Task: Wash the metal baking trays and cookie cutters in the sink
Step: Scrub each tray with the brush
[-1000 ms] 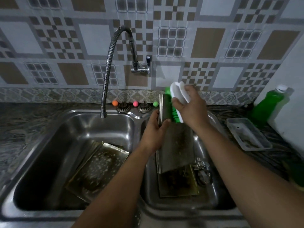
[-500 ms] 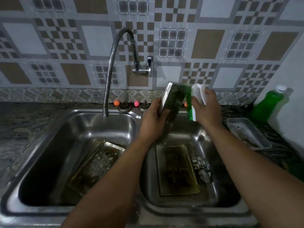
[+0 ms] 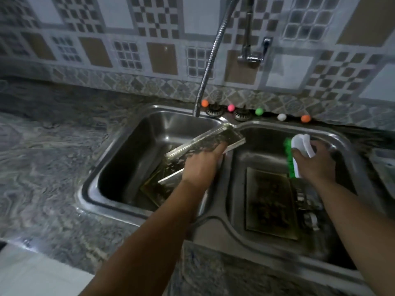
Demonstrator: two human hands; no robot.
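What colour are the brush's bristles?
Bright green, under a white handle, on the brush in the right hand; head view.

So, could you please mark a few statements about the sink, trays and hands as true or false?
1. The left hand holds a tray over the left basin. True.
2. The right hand is empty. False: it grips a brush.
3. A tray lies flat in the right basin. True: one tray lies there.
4. The brush is scrubbing the held tray. False: they are apart.
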